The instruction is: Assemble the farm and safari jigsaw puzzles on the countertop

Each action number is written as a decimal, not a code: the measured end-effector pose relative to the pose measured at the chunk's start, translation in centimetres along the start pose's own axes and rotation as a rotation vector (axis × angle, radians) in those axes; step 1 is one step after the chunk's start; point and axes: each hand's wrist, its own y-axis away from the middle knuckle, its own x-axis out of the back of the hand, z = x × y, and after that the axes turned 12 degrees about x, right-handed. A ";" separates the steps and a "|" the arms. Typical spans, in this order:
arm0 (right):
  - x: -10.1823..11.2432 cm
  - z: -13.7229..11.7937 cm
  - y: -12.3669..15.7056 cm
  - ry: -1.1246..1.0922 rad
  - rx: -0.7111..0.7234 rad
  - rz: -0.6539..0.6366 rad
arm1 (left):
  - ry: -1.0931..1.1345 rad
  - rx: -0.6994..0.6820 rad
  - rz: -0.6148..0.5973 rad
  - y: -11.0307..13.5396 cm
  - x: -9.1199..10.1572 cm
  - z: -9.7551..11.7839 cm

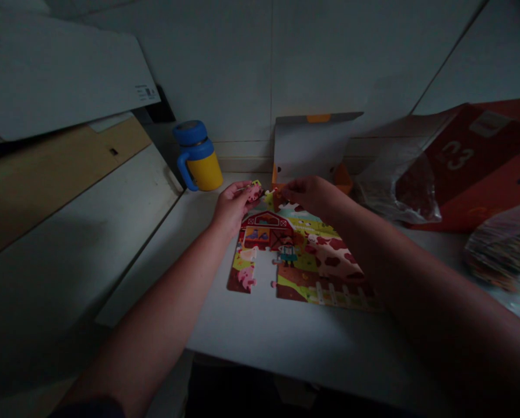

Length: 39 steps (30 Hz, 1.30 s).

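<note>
Head view: my right forearm [399,267] is part-hiding the crosswise farm jigsaw [303,261]; left grip [230,208] is pinching a pink piece [254,192], right grip [313,194] unclear.

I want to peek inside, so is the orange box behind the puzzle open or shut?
Open: the orange box has its lid standing up. I can't tell what's inside.

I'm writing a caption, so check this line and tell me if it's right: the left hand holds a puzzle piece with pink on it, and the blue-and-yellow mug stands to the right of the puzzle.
The side is wrong: the head view shows the mug to the left of the puzzle. The left hand does hold a puzzle piece with pink on it.
</note>
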 end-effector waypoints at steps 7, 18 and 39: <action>-0.5 -1.7 1.3 0.337 0.177 -0.545 | -0.010 0.007 0.009 -0.3 0.0 -0.2; -3.3 -3.8 2.4 0.456 0.240 -0.761 | -0.039 0.022 0.010 0.1 0.0 -0.1; -3.3 -7.3 4.5 0.793 0.309 -0.725 | -0.069 0.025 0.019 -0.5 0.2 -0.5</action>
